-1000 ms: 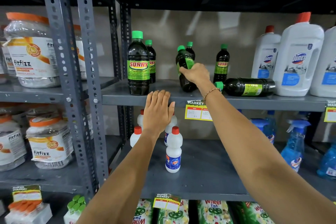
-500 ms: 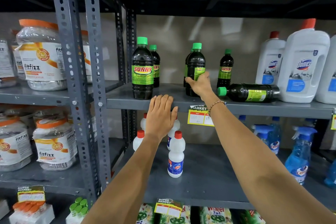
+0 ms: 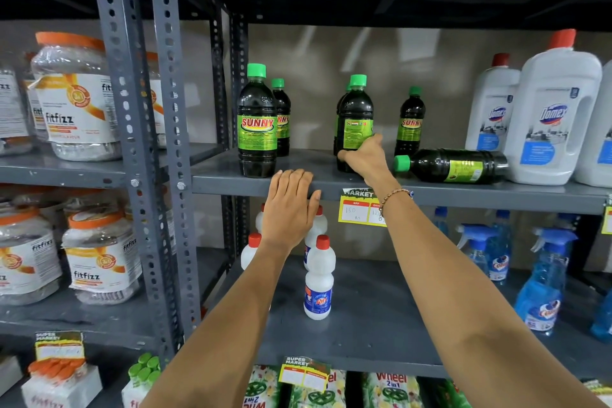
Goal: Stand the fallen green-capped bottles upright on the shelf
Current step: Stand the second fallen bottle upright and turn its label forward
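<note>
Several dark green-capped Sunny bottles stand on the grey shelf (image 3: pixel 318 180). One bottle (image 3: pixel 356 116) stands upright in the middle, and my right hand (image 3: pixel 367 159) wraps its lower part. To the right a fallen bottle (image 3: pixel 457 166) lies on its side, cap pointing left. Another upright bottle (image 3: pixel 256 129) stands front left, one (image 3: pixel 282 116) behind it, and one (image 3: pixel 410 122) behind the fallen bottle. My left hand (image 3: pixel 291 205) rests flat on the shelf's front edge, holding nothing.
Large white Domex jugs (image 3: pixel 549 116) crowd the right end of the shelf beside the fallen bottle's base. A perforated steel upright (image 3: pixel 159 142) bounds the left side. Small white bottles (image 3: pixel 318 281) and blue spray bottles (image 3: pixel 546 278) stand on the shelf below.
The bottle in my right hand went from tilted to fully upright on the shelf. My hand slid down toward its base. My left hand stayed on the shelf edge.
</note>
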### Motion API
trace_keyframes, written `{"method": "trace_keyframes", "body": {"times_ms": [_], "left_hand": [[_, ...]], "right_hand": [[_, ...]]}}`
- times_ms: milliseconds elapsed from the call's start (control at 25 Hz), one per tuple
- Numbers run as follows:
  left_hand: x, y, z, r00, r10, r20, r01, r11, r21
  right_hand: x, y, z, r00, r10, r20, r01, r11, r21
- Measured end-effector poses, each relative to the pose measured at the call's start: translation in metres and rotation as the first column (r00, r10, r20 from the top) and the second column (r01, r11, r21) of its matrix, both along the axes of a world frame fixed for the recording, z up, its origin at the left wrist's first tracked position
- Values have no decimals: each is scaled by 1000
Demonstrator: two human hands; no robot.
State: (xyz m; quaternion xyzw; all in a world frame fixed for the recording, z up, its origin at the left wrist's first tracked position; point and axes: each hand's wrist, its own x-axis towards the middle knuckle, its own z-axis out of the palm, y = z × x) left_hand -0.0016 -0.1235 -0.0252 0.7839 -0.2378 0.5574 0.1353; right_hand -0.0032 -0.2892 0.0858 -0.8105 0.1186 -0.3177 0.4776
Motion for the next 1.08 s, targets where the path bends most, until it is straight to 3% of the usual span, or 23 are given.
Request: {"method": "trace_keyframes", "body": {"times_ms": [160,280,440,600,720,1080], "left_hand": [[1,-1,-1,1000,-9,5,9,1000,-11],[1,-2,-1,1000,-11,7,11,1000,-16],[1,-2,-2,1000,-8,10,8,1000,-24],[0,-2,-1,1000,-2,12,2,1000,-18],[-1,-2,-1,1000,-3,10,3,1000,-20],[-2,-1,0,1000,-9,-4,8,1000,-13]], "right_hand": [[-4,3,-1,994,-110,-14,107,984,-145],[-6,3,-1,999,-45,-19,43,996,-73],[-9,4,-1,993,-120,-22,115,981,-154],[-11,5,0,999,-28,-30,26,998,-60],[-11,5,0,996,-76,-48,69,989,-131],[-13,3,0,996,-21,-83,10,992,-122]]}}
